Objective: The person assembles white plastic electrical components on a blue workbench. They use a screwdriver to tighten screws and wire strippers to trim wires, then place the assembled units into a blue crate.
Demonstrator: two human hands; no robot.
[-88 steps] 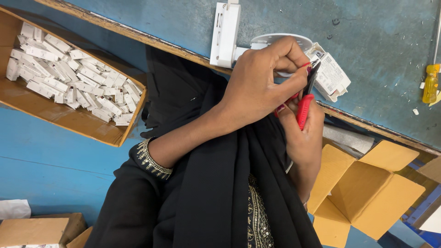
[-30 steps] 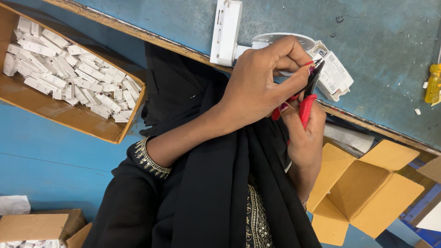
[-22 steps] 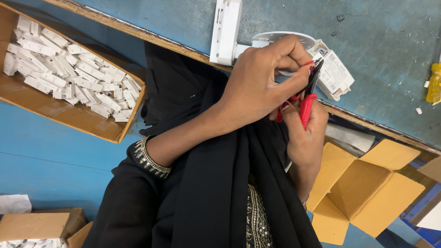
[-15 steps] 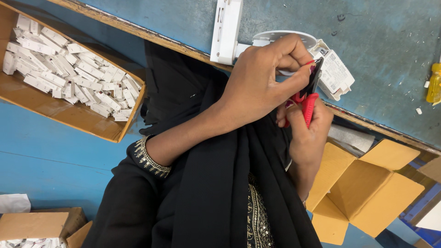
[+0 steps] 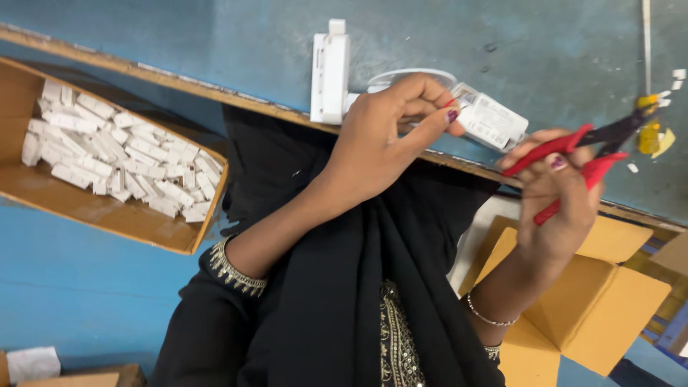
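My left hand (image 5: 383,147) is raised over the table edge and pinches a small white rectangular module (image 5: 491,120) with a thin white wire looping behind it. My right hand (image 5: 557,208) is off to the right, apart from the left hand, and grips red-handled cutters (image 5: 582,152). The handles are spread, and the dark jaws point right toward a small yellow object (image 5: 649,133) on the table. Black sleeves and a black garment cover my arms and lap.
A long white plastic housing (image 5: 330,70) lies on the blue-grey table (image 5: 179,36) beside the left hand. A cardboard tray (image 5: 29,190) holding several small white parts is at the left. An open yellow-brown carton (image 5: 609,301) stands at the lower right.
My right hand has drawn the cutters away from the module, moving right, and the handles have spread. My left hand still holds the module in about the same place.
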